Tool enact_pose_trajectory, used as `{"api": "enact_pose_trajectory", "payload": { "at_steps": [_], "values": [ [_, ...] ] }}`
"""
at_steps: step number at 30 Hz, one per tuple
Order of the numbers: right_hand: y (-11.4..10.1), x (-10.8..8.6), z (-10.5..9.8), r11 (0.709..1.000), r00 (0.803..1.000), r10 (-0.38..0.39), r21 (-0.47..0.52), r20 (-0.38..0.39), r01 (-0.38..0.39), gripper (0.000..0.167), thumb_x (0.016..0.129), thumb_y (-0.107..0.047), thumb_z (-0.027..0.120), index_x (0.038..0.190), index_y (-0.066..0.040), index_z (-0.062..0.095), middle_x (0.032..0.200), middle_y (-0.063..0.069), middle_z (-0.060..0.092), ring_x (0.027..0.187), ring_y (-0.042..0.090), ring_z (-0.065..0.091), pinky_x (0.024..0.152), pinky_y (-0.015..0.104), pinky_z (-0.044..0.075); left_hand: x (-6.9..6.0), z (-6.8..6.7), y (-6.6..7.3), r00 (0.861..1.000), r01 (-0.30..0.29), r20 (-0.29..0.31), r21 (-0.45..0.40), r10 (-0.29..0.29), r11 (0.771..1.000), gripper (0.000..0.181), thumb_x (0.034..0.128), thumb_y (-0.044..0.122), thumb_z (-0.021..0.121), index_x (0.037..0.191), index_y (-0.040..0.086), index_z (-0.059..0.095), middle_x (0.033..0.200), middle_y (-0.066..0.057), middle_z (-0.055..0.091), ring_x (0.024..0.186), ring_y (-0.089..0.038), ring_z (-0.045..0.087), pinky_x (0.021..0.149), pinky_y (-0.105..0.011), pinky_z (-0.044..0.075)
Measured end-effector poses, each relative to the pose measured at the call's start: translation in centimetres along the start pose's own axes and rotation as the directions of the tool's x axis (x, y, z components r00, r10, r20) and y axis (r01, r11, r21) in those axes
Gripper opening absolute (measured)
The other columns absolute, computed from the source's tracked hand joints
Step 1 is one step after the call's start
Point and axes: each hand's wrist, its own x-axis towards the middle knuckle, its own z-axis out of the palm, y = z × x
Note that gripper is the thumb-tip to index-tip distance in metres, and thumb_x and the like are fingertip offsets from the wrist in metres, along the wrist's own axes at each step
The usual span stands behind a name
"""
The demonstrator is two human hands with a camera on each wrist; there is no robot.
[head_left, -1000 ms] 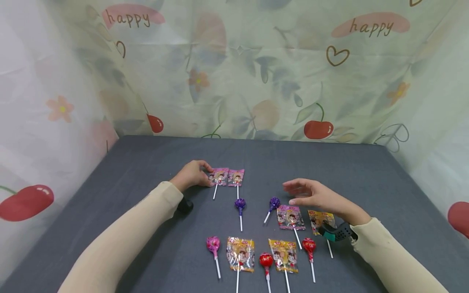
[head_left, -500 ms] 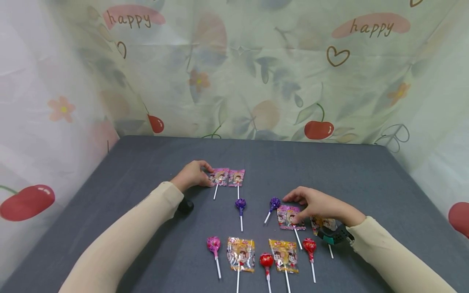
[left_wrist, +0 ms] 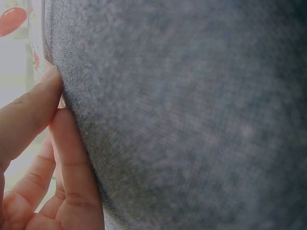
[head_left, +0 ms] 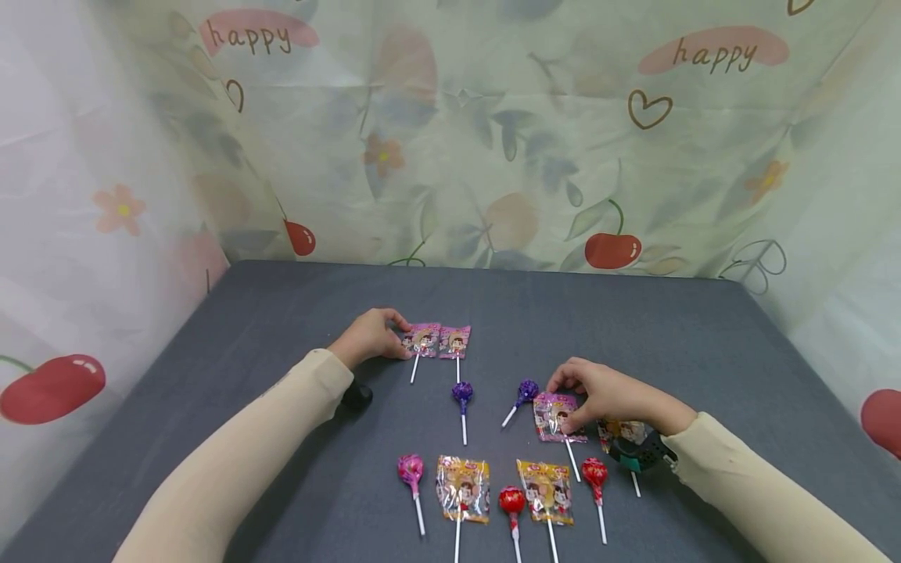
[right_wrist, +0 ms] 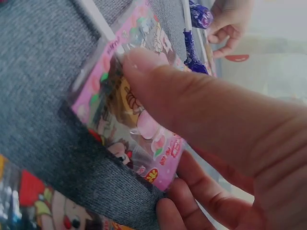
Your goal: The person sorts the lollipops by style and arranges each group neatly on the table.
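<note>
In the head view, the left hand (head_left: 371, 338) has thumb and fingertips at the left edge of a pink-wrapped lollipop (head_left: 425, 341), beside a second pink packet (head_left: 454, 342). The right hand (head_left: 614, 396) pinches another pink-wrapped lollipop (head_left: 552, 414) on the right. In the right wrist view its thumb lies across that pink packet (right_wrist: 108, 108), with fingers under the far edge. A purple lollipop (head_left: 528, 391) lies just left of it. The left wrist view shows the left hand (left_wrist: 53, 158) with thumb and forefinger near each other; what lies between them is mostly hidden.
Nearer on the dark cloth-covered table (head_left: 317, 485) lie a pink lollipop (head_left: 411, 469), red lollipops (head_left: 511, 500) (head_left: 594, 473) and orange-wrapped ones (head_left: 462, 489) (head_left: 545, 491). Another orange packet (head_left: 625, 430) lies partly under the right wrist. A purple lollipop (head_left: 462, 392) lies mid-table.
My right hand has come down onto the pink packet and grips it. The nearby purple lollipop's stick has swung slightly left. My left hand has stayed in place.
</note>
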Motion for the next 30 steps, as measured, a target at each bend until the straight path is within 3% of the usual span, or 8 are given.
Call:
{"api": "enact_pose_trajectory", "payload": {
  "at_steps": [12,25,30],
  "values": [
    [0.1,-0.2,-0.4,1.000,0.998,0.007,0.021,-0.066,-0.006,0.043,0.072,-0.022,0.086,0.104,-0.011,0.060,0.096,0.001,0.058,0.089,0.017,0.052,0.079,0.035,0.047,-0.6,-0.2,0.4,1.000,0.010,0.003,-0.015,-0.010,1.000,0.040,0.0754,0.007,0.082,0.110,0.011,0.062,0.078,-0.004,0.058,0.066,-0.013,0.052,0.060,-0.025,0.043],
    [-0.3,-0.9,-1.1,0.999,0.976,-0.004,0.049,-0.217,0.016,0.042,0.076,-0.022,0.083,0.112,-0.013,0.063,0.104,0.005,0.060,0.087,0.019,0.056,0.067,0.031,0.048,-0.4,-0.2,0.2,1.000,0.003,-0.001,-0.014,-0.003,1.000,0.043,0.0752,0.007,0.083,0.113,0.010,0.061,0.078,-0.003,0.056,0.066,-0.013,0.051,0.058,-0.025,0.043],
    [-0.1,-1.1,-1.1,0.998,0.967,-0.009,0.051,-0.254,0.023,0.042,0.077,-0.021,0.082,0.115,-0.016,0.064,0.106,0.004,0.062,0.088,0.018,0.059,0.070,0.030,0.050,-0.4,-0.1,0.2,1.000,0.004,0.005,-0.014,-0.004,1.000,0.043,0.0753,0.007,0.082,0.113,0.010,0.061,0.078,-0.004,0.057,0.066,-0.014,0.051,0.059,-0.025,0.043]
  ]
}}
